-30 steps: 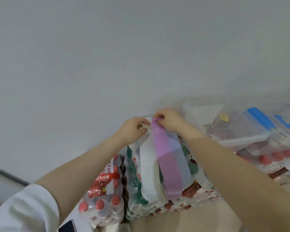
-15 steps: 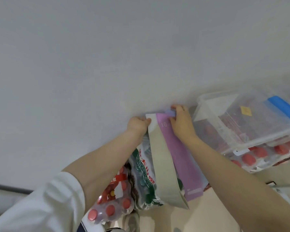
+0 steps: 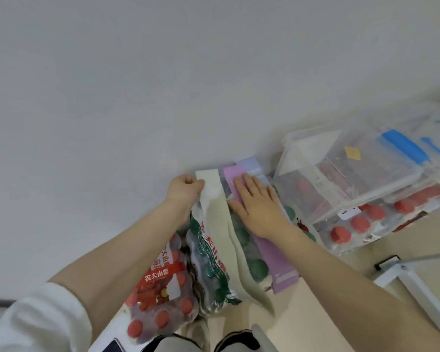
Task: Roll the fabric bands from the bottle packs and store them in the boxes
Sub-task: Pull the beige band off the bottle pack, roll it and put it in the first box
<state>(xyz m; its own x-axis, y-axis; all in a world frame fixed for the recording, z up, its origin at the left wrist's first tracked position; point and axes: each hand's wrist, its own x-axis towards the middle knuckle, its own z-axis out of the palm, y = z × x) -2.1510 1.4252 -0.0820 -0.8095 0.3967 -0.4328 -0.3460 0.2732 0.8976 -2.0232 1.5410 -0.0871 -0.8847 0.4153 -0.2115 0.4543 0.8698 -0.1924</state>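
Pale grey wall (image 3: pixel 163 85) is filling most of what I am seeing, and a beige floor (image 3: pixel 302 316) is showing below it. Against the wall, shrink-wrapped bottle packs are standing side by side: a red-capped pack (image 3: pixel 160 288) to my left and a green-capped pack (image 3: pixel 214 265) in the middle. To the right, a clear plastic box (image 3: pixel 341 179) with blue lid clips is sitting on more red-capped bottles (image 3: pixel 361 222). A white frame corner (image 3: pixel 417 283) is poking in at the lower right.

Three fabric bands are lying over the green-capped pack, each with its long axis running from the wall end down toward me. The cream band (image 3: pixel 221 224) is draping over the pack's near edge and hanging toward the floor. The purple band (image 3: pixel 272 257) is lying just beside it on the right, its near end also hanging past the pack's edge. The lilac band (image 3: pixel 252 166) is peeking out at the wall end, mostly hidden under my right arm.

My left hand (image 3: pixel 186 189) is pinching the wall end of the cream band with curled fingers. My right hand (image 3: pixel 259 201) is lying flat with straight fingers, pressing on the purple band.
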